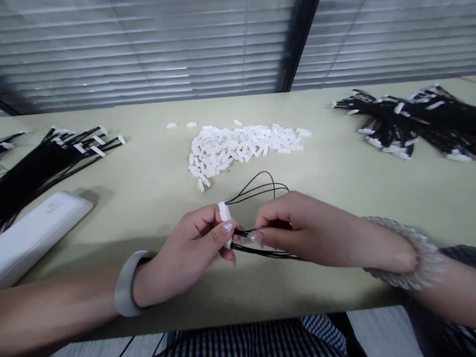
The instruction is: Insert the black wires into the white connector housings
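Observation:
Between its thumb and fingers my left hand [197, 243] pinches a long white connector [224, 212], tilted near the middle of the table. Thin black wires [266, 253] run from the connector toward the right, some in loose loops above and some in a bunch below. To the right, my right hand [297, 223] is closed in a pinch on black wires, close to the connector's right side. Its fingertips partly hide the wires. A heap of small white connectors [238, 144] lies on the table beyond both hands.
Bundles of black wires with white ends lie at the left [48, 158] and back right [394, 116]. A white oblong case [44, 230] rests at the left. Window blinds [148, 49] stand behind the table [148, 178]; its front edge is near my lap.

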Demonstrator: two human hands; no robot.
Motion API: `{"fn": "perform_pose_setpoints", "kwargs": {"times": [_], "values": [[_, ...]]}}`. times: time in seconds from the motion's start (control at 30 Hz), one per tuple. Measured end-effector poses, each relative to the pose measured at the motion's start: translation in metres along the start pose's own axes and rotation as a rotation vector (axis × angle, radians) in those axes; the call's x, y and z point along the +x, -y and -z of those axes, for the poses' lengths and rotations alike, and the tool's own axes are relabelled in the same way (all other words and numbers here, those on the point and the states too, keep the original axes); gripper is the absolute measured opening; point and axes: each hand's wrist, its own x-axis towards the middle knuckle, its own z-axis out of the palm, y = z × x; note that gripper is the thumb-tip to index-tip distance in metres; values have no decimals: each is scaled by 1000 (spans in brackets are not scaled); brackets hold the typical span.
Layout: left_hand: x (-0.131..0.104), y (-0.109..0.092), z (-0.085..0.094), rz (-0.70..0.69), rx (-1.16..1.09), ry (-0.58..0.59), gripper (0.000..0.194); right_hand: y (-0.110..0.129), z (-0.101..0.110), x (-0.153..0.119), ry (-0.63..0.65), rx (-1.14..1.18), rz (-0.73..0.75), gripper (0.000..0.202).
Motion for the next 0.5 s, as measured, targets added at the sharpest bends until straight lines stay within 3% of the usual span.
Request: {"fn": "perform_pose_setpoints", "kwargs": {"times": [0.17,0.4,0.43,0.5], "values": [[0,-1,-1,5,-20,4,16,-1,-2,1,-104,-34,5,31],[2,2,-2,82,-110,-72,20,-3,4,-6,-253,-656,149,13],[3,3,-2,97,-154,-91,19,-5,9,-8,-325,-757,158,15],[3,5,-3,116,-235,-117,18,-10,22,-14,-589,-947,123,19]]}}
